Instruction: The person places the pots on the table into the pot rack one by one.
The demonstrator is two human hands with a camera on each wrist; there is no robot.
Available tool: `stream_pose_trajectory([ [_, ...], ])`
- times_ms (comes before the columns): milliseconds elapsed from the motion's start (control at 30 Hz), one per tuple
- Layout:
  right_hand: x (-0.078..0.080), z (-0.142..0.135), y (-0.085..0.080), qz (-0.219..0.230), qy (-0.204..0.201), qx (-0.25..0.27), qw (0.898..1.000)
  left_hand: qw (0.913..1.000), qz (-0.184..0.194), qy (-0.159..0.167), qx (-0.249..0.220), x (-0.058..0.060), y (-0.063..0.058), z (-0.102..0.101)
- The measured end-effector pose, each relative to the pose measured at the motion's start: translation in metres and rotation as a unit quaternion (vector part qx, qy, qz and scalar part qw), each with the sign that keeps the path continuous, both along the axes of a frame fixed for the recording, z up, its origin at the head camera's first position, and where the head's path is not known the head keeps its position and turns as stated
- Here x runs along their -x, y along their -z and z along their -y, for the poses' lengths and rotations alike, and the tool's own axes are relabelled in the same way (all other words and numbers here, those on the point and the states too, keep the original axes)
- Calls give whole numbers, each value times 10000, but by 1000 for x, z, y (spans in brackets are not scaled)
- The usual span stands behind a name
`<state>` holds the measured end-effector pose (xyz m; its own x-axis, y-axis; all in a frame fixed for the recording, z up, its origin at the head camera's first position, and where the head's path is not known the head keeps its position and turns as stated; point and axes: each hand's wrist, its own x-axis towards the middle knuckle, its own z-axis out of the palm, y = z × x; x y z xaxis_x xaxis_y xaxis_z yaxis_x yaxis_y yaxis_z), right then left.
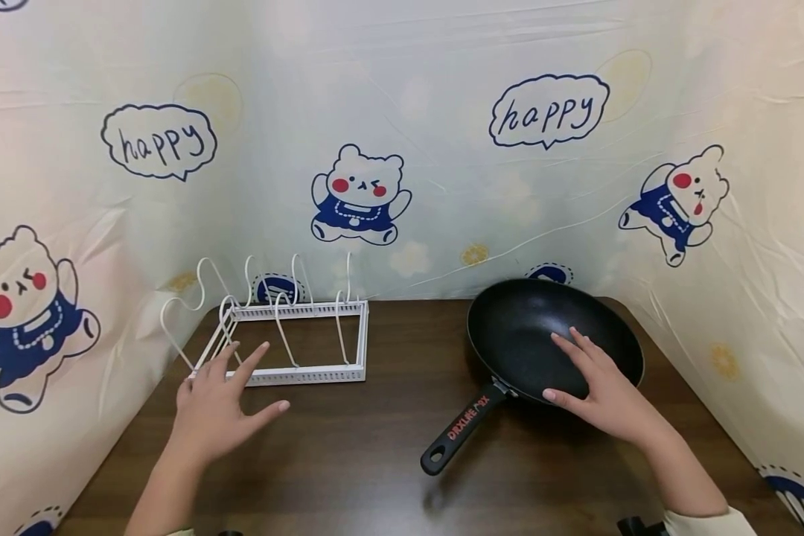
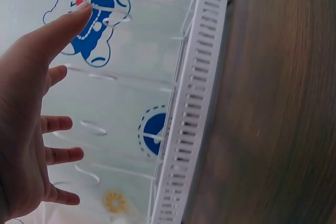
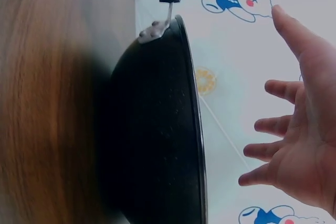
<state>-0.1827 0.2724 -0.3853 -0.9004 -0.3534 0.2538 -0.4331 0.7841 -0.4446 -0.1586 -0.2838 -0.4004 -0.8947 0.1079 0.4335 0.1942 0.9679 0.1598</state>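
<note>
A white dish rack (image 1: 308, 374) with curved wire dividers stands at the back left of the table. My left hand (image 1: 214, 413) hovers at its near left corner, fingers spread and holding nothing. In the left wrist view the rack's slotted side (image 2: 189, 108) runs beside the spread left hand (image 2: 31, 114). On the right lies a black frying pan (image 1: 509, 327), its handle (image 1: 462, 430) with red lettering pointing toward the front left. Over the pan's near right part is my right hand (image 1: 599, 391), fingers extended. The right wrist view shows the right hand (image 3: 310, 124) apart from the pan's rim (image 3: 197, 114).
The dark brown wooden table (image 1: 348, 461) carries both things. A pale printed curtain (image 1: 442, 186) with cartoon bears and the word "happy" encloses the back and both sides. Between rack and pan a strip of bare tabletop shows.
</note>
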Motion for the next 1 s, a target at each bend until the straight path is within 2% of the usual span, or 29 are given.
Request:
stream_pose_trajectory([
  [267,2,7,3,-320,-115,429,9985,9978,-60,487,-441,9,11,-20],
  [467,0,13,6,-388,122,818,9958,9889,-146,1058,-1030,15,16,-41],
  [600,-2,20,8,-441,341,1026,9932,9786,18,1435,-1475,19,17,-55],
  [767,-3,24,12,-471,259,1274,9904,9636,498,1807,-1908,22,16,-68],
  [1000,-5,32,14,-437,27,1537,9871,9327,983,2424,-2481,25,14,-87],
])
